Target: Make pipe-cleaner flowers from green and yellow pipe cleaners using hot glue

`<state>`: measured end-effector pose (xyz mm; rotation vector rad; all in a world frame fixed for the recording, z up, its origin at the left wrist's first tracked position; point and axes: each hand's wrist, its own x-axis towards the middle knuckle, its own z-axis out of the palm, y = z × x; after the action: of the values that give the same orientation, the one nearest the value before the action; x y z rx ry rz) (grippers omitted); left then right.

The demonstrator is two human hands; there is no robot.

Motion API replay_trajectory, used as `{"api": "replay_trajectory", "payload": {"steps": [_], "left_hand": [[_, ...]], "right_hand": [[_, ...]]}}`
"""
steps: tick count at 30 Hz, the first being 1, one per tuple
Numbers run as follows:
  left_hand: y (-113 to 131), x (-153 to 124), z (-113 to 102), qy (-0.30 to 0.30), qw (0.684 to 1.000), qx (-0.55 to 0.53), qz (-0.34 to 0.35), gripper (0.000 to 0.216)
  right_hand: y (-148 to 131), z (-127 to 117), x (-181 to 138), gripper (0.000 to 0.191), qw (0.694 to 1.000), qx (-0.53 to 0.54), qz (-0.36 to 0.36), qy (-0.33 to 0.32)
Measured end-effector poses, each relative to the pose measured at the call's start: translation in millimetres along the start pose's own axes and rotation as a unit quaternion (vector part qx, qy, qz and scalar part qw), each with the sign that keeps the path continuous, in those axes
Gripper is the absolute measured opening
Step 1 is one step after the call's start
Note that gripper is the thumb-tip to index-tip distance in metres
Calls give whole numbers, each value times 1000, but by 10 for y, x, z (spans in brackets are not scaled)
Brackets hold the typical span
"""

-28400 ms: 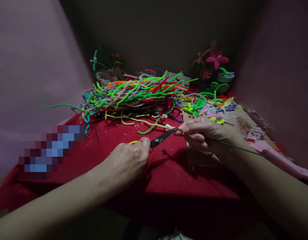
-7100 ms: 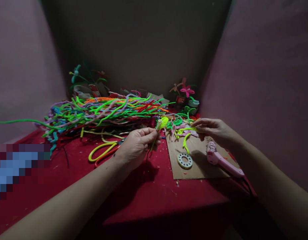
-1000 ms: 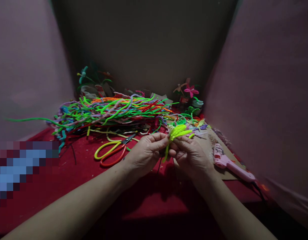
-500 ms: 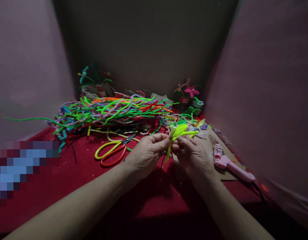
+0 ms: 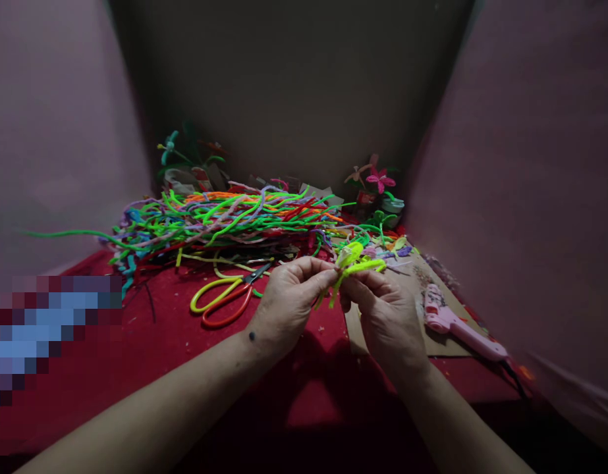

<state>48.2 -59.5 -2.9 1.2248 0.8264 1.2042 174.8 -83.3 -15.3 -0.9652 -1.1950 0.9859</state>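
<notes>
Both my hands meet over the red cloth [image 5: 150, 342]. My left hand [image 5: 288, 303] pinches the base of a small neon-yellow pipe-cleaner flower [image 5: 353, 260], its petals sticking up and to the right. My right hand [image 5: 385, 313] pinches the same flower from the right, fingers closed on a yellow petal strand. A short yellow-green tail hangs down between the fingertips. Whether a wire stem runs below is hidden by my hands.
A big heap of coloured pipe cleaners [image 5: 224, 220] lies behind my hands. Yellow-and-red scissors [image 5: 224, 299] rest to the left. A pink glue gun [image 5: 456, 322] lies on brown cardboard [image 5: 432, 342] at right. Finished flowers [image 5: 377, 181] stand at the back.
Over the last second my hands have kept hold of the yellow flower and shifted slightly right and up, turning it; the petals now lie more to the right.
</notes>
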Motion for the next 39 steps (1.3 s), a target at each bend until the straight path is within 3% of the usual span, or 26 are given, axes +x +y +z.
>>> {"api": "replay_trajectory", "payload": {"steps": [8, 13, 22, 34, 39], "left_hand": [[-60, 6, -18, -26, 999, -36, 12, 13], [-62, 0, 4, -42, 992, -115, -13, 10], [-80, 15, 2, -42, 987, -150, -42, 9], [-109, 44, -29, -82, 985, -148, -42, 5], [-63, 30, -28, -106, 985, -129, -53, 9]], "right_hand": [[79, -6, 6, 8, 999, 25, -41, -4], [121, -2, 27, 6, 998, 43, -52, -12], [155, 8, 25, 4, 996, 61, -62, -20], [186, 27, 37, 6, 993, 95, -61, -15], [184, 35, 50, 9, 986, 156, -51, -12]]}}
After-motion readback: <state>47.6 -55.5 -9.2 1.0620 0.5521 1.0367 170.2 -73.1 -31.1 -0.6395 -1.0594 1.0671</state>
